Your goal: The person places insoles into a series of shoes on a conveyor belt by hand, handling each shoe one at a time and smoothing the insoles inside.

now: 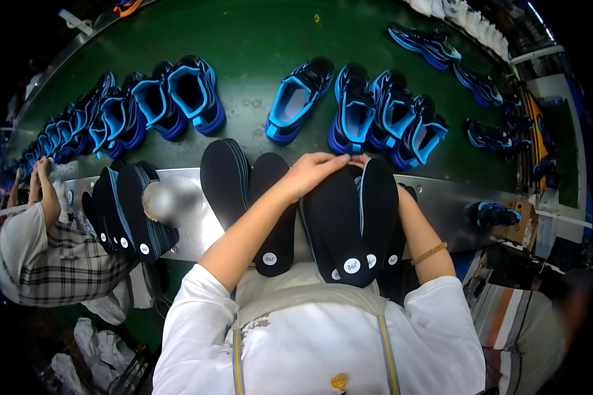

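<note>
Black insoles (333,217) with round white labels at their heels stand fanned out in front of my chest. My left hand (316,172) reaches across their top edge, fingers bent and pressed together on it. Of my right hand (360,160) only fingertips show at the same edge, meeting the left fingertips; the rest is hidden behind the insoles. Beside my left forearm lean a stack of blue-edged black insoles (223,174) and another insole (269,260). Just beyond my hands stand black-and-blue sneakers (354,108), heels toward me, some showing light-coloured linings.
A green conveyor belt (244,39) runs behind a metal ledge (441,201). More sneakers (191,92) line its left side, others (425,46) its far right. At left, a co-worker in a plaid apron (79,257) stands by another insole stack (128,204). Right, a cardboard box (522,220).
</note>
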The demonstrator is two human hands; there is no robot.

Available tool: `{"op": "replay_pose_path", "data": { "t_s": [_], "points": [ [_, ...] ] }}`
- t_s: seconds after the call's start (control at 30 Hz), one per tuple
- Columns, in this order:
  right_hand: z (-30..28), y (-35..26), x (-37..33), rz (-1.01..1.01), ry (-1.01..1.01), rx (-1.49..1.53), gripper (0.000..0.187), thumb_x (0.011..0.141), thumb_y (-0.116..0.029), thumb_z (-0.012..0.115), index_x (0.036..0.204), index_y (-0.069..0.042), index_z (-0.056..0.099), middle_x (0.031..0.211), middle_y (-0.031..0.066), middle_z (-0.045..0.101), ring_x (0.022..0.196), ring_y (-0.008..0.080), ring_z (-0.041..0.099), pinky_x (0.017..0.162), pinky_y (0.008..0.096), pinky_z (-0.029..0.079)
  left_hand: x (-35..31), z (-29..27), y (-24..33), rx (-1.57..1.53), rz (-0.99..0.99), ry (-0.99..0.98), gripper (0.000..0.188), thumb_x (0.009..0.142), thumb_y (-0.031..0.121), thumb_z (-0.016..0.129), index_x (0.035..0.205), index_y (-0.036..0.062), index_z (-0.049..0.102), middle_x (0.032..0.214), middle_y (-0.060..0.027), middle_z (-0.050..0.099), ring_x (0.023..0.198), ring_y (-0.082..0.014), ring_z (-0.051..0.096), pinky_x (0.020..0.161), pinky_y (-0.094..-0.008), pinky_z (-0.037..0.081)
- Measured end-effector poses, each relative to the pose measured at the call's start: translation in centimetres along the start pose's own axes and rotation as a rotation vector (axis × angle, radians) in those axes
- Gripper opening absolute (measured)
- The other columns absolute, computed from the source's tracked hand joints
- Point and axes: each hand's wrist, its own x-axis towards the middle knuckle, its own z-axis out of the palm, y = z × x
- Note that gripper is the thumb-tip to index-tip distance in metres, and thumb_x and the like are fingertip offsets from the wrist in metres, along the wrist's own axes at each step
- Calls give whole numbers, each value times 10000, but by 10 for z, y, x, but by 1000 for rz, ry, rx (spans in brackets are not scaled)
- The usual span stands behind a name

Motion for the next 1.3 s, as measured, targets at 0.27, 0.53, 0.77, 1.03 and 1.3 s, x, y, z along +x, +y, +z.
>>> {"op": "replay_pose_path", "data": {
  "t_s": [0.27,0.53,0.77,1.03,1.3],
  "points": [
    [5,-40,1,693,-97,723,471,959,-317,282,1357,-71,241,1320,56,418,1063,100,468,892,201,380,-13,3,-23,372,601,-17,442,791,255,637,1174,67,522,1213,-131,454,1173,-257,409,988,-330,305],
    [-8,-65,-19,282,-133,1462,620,905,-505,330,1306,-33,352,1297,84,441,1157,158,424,986,258,292,-52,46,-34,132,373,524,889,702,377,711,1341,4,217,1353,-227,166,1246,-333,265,1008,-376,285],
    [45,-156,-91,488,492,931,570,895,-377,454,1338,-49,310,1312,76,406,1199,181,382,1008,304,277,-64,65,-66,253,545,396,887,750,227,678,1389,61,86,1391,-220,133,1296,-337,177,1046,-387,207],
    [39,-130,-100,308,379,1104,641,917,-480,299,1357,-17,243,1363,127,333,1246,206,327,1033,311,235,-82,93,-51,-634,289,254,840,801,242,616,1401,80,50,1407,-174,176,1298,-249,211,1033,-327,233],
    [65,-128,-156,602,306,925,903,804,-542,490,1382,23,87,1434,174,156,1341,240,101,1077,337,66,-106,126,-83,-434,75,258,938,698,234,740,1363,41,107,1291,-152,348,1209,-240,346,1008,-336,273]
  ]
}}
